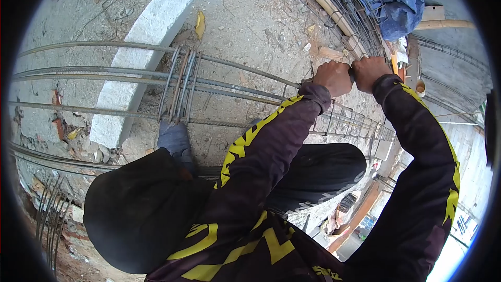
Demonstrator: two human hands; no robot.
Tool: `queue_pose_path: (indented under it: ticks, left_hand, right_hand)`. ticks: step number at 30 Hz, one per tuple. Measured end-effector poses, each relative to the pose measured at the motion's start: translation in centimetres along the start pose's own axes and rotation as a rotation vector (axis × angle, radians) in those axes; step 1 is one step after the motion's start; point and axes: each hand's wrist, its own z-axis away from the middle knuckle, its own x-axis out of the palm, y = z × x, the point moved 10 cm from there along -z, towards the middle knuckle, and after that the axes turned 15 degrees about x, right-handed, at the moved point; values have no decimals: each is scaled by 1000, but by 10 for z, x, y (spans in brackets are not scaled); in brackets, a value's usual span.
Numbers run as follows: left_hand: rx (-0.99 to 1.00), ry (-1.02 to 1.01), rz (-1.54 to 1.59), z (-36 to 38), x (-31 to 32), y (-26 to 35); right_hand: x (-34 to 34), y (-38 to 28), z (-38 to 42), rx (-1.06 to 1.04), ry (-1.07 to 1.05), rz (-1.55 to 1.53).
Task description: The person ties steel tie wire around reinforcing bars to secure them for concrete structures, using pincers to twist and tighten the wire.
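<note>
a construction site: a rebar cage [182,86] of long ribbed bars stretches over bare, dusty ground [245,15] and a rough white block [129,58], with broken brick [57,129], a blue tarp [399,13] and, though distorted at the edge, probably concrete paving [443,68].

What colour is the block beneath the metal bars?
The block is white; it shows best in the head view.
</note>
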Motion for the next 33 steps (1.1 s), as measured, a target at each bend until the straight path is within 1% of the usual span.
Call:
queue_pose_path:
  ticks: [2,3,4,6,7,8,10,11,13,14,16,17,18,20,21,24,25,26,27,30,31,33]
  left_hand:
    - [71,-154,31,0,19,5]
    - [186,-255,80,4,21,17]
    - [193,-284,83,7,16,17]
    - [206,-359,86,12,8,18]
    - [250,-448,79,9,5,18]
    - [195,-517,189,16,-16,30]
    - [213,-320,345,11,-52,17]
    - [152,-249,423,9,-68,4]
    - [36,-205,293,13,-85,-26]
    - [-28,-176,225,15,-90,-40]
    - [-53,-135,314,19,-86,-45]
    - [-70,-117,362,23,-81,-48]
    - [-85,-61,402,25,-81,-45]
    - [-121,70,478,31,-84,-42]
    - [-104,96,535,33,-88,-31]
    - [40,119,705,34,-107,21]
    - [83,117,730,34,-114,37]
    - [122,128,740,35,-125,50]
    - [158,143,738,39,-141,63]
    - [140,57,538,43,-176,94]
    - [82,96,412,41,-188,101]
    - [143,-35,183,22,-206,122]
  right_hand:
    - [20,9,10,88,-106,-71]
    - [53,15,3,134,-275,-139]
    - [64,5,20,41,-601,-180]
    - [69,8,30,84,-882,-445]
    - [69,12,27,75,-894,-428]
    - [74,18,27,137,-943,-500]
    - [76,19,33,146,-958,-641]
    - [71,16,33,82,-871,-645]
    - [57,13,36,-45,-686,-625]
    - [56,12,43,-59,-705,-707]
    - [53,9,53,-93,-736,-879]
    - [58,11,52,-143,-758,-1007]
    - [59,18,50,-122,-725,-1184]
    - [54,37,39,-168,-492,-1418]
    - [53,40,41,-241,-453,-1512]
    - [39,35,60,-343,-309,-1726]
    - [34,28,64,-341,-209,-1757]
    - [35,18,63,-373,-193,-1891]
    - [31,7,65,-426,-190,-1962]
    - [16,-20,62,-618,-147,-2106]
    - [13,-25,61,-668,-128,-2146]
    - [-5,-36,60,-783,-142,-2262]
